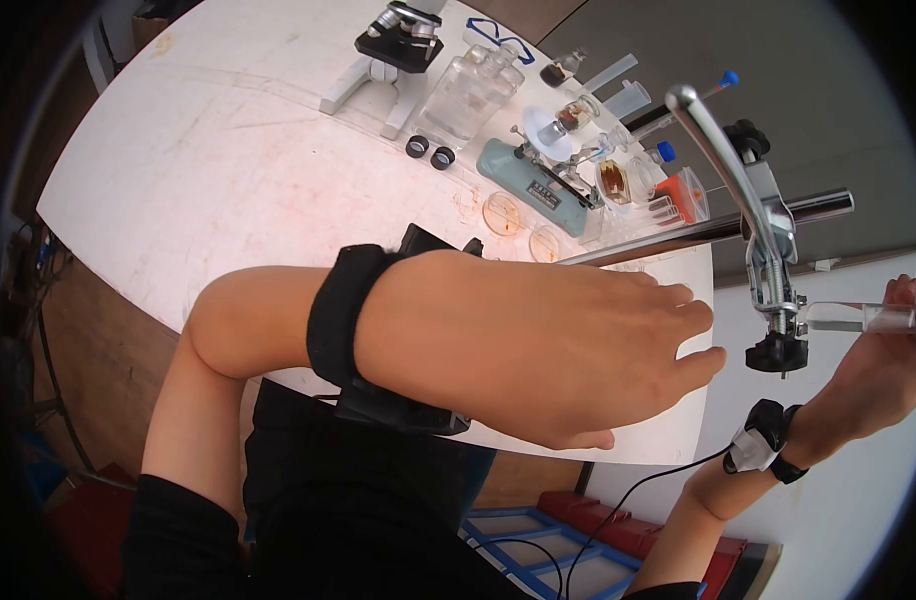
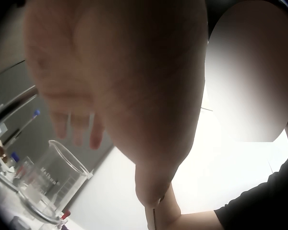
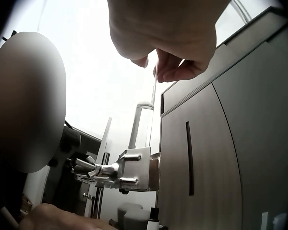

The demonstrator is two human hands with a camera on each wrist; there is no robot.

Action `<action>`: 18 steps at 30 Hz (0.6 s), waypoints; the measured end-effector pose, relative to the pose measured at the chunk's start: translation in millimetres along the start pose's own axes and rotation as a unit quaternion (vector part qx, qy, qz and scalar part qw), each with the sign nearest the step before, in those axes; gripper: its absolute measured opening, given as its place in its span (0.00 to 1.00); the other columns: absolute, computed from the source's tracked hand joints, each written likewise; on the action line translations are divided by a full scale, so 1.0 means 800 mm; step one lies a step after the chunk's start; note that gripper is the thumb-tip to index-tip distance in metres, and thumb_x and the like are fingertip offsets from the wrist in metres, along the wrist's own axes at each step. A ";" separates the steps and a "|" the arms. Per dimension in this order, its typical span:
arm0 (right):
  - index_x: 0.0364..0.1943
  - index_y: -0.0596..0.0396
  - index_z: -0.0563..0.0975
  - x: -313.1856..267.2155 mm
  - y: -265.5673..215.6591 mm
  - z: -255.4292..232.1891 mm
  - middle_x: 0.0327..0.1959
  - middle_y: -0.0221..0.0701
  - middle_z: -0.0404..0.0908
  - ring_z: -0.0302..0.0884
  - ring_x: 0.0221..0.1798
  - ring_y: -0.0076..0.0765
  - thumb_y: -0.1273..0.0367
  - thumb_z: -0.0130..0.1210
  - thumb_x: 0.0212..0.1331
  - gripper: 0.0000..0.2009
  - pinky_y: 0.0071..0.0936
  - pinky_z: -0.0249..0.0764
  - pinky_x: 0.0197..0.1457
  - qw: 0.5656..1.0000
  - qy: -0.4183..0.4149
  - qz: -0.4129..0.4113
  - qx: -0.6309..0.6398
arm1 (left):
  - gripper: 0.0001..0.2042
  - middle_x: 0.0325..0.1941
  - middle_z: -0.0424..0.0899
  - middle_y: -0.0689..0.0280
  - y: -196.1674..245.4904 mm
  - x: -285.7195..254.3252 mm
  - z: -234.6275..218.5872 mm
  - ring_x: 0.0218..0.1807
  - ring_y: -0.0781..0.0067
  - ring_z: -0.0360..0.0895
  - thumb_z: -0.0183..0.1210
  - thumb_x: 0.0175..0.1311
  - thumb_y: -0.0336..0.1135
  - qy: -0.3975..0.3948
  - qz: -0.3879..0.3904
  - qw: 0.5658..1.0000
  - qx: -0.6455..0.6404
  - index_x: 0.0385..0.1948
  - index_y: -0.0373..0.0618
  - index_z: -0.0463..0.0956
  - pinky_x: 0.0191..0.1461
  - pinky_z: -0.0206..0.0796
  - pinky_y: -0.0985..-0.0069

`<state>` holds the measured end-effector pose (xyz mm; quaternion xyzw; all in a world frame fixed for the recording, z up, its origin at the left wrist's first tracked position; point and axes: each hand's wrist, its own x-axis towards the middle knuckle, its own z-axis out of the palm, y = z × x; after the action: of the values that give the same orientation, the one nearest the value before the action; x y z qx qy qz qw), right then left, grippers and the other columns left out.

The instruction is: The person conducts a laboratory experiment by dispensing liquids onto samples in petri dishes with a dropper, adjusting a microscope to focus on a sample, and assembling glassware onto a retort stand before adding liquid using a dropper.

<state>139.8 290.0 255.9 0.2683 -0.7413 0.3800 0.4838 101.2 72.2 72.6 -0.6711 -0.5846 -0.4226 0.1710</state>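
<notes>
My left hand (image 1: 558,345) is stretched palm down over the table, fingers loosely extended and holding nothing, short of the metal clamp (image 1: 768,240). In the left wrist view its fingers hang relaxed near a glass beaker (image 2: 57,179). The clamp, on a metal rod (image 1: 823,205), grips an upright clear glass tube (image 3: 140,125). Raised above the tube's open top, my right hand (image 3: 165,33) pinches a thin clear rod (image 3: 154,88) that reaches down beside the tube's mouth. In the head view the right hand (image 1: 868,375) is partly cut off at the edge.
On the white table (image 1: 228,180) stand a microscope (image 1: 398,50), glass bottles (image 1: 468,95), a green-blue balance (image 1: 533,185) and petri dishes (image 1: 503,213). A cable (image 1: 638,485) trails from the right wrist. Cabinets (image 3: 197,158) stand behind.
</notes>
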 end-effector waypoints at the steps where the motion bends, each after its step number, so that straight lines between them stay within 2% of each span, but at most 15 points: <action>1: 0.35 0.62 0.76 0.002 -0.001 -0.005 0.32 0.35 0.75 0.72 0.34 0.29 0.63 0.48 0.72 0.15 0.25 0.69 0.40 1.000 -0.015 0.001 0.005 | 0.21 0.44 0.74 0.50 0.000 -0.002 -0.005 0.50 0.53 0.76 0.65 0.56 0.35 -0.018 0.005 1.000 -0.010 0.45 0.27 0.70 0.51 0.71 0.62; 2: 0.35 0.62 0.76 0.007 0.003 -0.009 0.32 0.35 0.75 0.72 0.34 0.29 0.63 0.48 0.72 0.15 0.25 0.69 0.40 1.000 -0.016 0.003 0.005 | 0.21 0.44 0.74 0.50 0.001 0.000 -0.012 0.50 0.53 0.76 0.65 0.56 0.35 -0.017 0.003 1.000 -0.012 0.45 0.27 0.70 0.51 0.71 0.62; 4: 0.37 0.62 0.77 0.014 0.018 -0.022 0.32 0.36 0.76 0.72 0.35 0.32 0.61 0.49 0.72 0.16 0.28 0.70 0.40 1.000 0.018 0.005 0.020 | 0.24 0.57 0.74 0.43 0.004 0.005 -0.034 0.57 0.47 0.74 0.63 0.60 0.40 -0.145 -0.026 0.988 -0.051 0.54 0.33 0.73 0.58 0.70 0.60; 5: 0.37 0.62 0.77 0.016 0.032 -0.036 0.32 0.36 0.76 0.72 0.35 0.32 0.61 0.49 0.72 0.16 0.28 0.70 0.40 1.000 0.018 0.005 0.020 | 0.24 0.57 0.74 0.43 0.005 0.004 -0.039 0.57 0.47 0.74 0.63 0.60 0.40 -0.145 -0.026 0.988 -0.051 0.54 0.33 0.73 0.58 0.70 0.60; 7: 0.40 0.73 0.79 0.013 0.064 -0.063 0.38 0.45 0.80 0.77 0.43 0.40 0.68 0.49 0.71 0.15 0.33 0.71 0.57 0.991 0.090 0.095 0.016 | 0.22 0.53 0.78 0.49 0.005 -0.001 -0.049 0.52 0.51 0.78 0.60 0.63 0.42 -0.147 -0.037 0.988 -0.040 0.53 0.34 0.73 0.54 0.72 0.63; 8: 0.40 0.73 0.79 0.008 0.076 -0.067 0.39 0.44 0.81 0.79 0.43 0.37 0.69 0.54 0.69 0.13 0.31 0.75 0.55 0.990 0.072 0.117 0.043 | 0.22 0.53 0.78 0.49 0.006 -0.003 -0.056 0.52 0.51 0.78 0.60 0.63 0.42 -0.147 -0.037 0.988 -0.041 0.53 0.34 0.73 0.54 0.72 0.63; 10: 0.40 0.71 0.79 -0.015 0.091 -0.039 0.39 0.41 0.81 0.79 0.42 0.33 0.69 0.56 0.68 0.13 0.27 0.76 0.52 0.984 0.109 0.140 0.024 | 0.21 0.48 0.82 0.55 0.006 -0.006 -0.070 0.47 0.54 0.81 0.60 0.64 0.43 -0.134 -0.088 0.987 -0.013 0.52 0.36 0.75 0.49 0.73 0.65; 11: 0.39 0.71 0.79 -0.028 0.094 -0.027 0.38 0.40 0.81 0.79 0.42 0.32 0.69 0.57 0.68 0.13 0.26 0.76 0.51 0.980 0.108 0.166 -0.001 | 0.20 0.41 0.85 0.60 0.006 -0.008 -0.070 0.42 0.56 0.81 0.62 0.62 0.45 -0.106 -0.101 0.989 -0.006 0.48 0.39 0.77 0.45 0.72 0.66; 12: 0.38 0.70 0.80 -0.039 0.099 -0.020 0.38 0.39 0.81 0.79 0.41 0.31 0.68 0.57 0.68 0.13 0.26 0.77 0.50 0.975 0.108 0.193 -0.026 | 0.20 0.41 0.85 0.60 0.007 -0.011 -0.071 0.42 0.56 0.81 0.62 0.62 0.45 -0.106 -0.102 0.989 -0.005 0.48 0.39 0.77 0.45 0.72 0.66; 15: 0.37 0.67 0.81 -0.066 0.145 -0.026 0.35 0.36 0.81 0.78 0.39 0.28 0.66 0.59 0.68 0.13 0.23 0.75 0.47 0.969 0.088 0.226 -0.042 | 0.17 0.35 0.86 0.68 0.010 -0.022 -0.078 0.38 0.63 0.80 0.71 0.51 0.49 0.036 -0.085 0.988 0.122 0.36 0.49 0.84 0.43 0.71 0.70; 16: 0.36 0.67 0.81 -0.073 0.154 -0.026 0.34 0.35 0.81 0.78 0.38 0.27 0.65 0.59 0.68 0.14 0.22 0.74 0.46 0.966 0.065 0.245 -0.056 | 0.17 0.35 0.86 0.68 0.009 -0.023 -0.080 0.38 0.63 0.80 0.71 0.51 0.49 0.035 -0.086 0.988 0.123 0.36 0.49 0.84 0.43 0.71 0.70; 17: 0.36 0.61 0.80 -0.083 0.159 -0.022 0.32 0.31 0.79 0.78 0.37 0.24 0.66 0.55 0.68 0.10 0.19 0.74 0.44 0.957 0.060 0.273 -0.075 | 0.16 0.35 0.86 0.69 0.008 -0.025 -0.081 0.38 0.64 0.80 0.72 0.49 0.49 0.100 -0.073 0.988 0.091 0.35 0.50 0.84 0.43 0.70 0.71; 18: 0.36 0.61 0.80 -0.091 0.167 -0.022 0.32 0.31 0.79 0.78 0.37 0.24 0.66 0.55 0.68 0.10 0.19 0.74 0.44 0.957 0.060 0.273 -0.072 | 0.16 0.35 0.86 0.70 0.006 -0.027 -0.084 0.37 0.65 0.79 0.73 0.48 0.49 0.164 -0.060 0.983 0.058 0.34 0.52 0.85 0.43 0.68 0.71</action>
<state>74.5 382.5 152.8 -0.0033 -0.7815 0.4584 0.4232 81.6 9.1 96.4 -0.5454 -0.6112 -0.5021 0.2773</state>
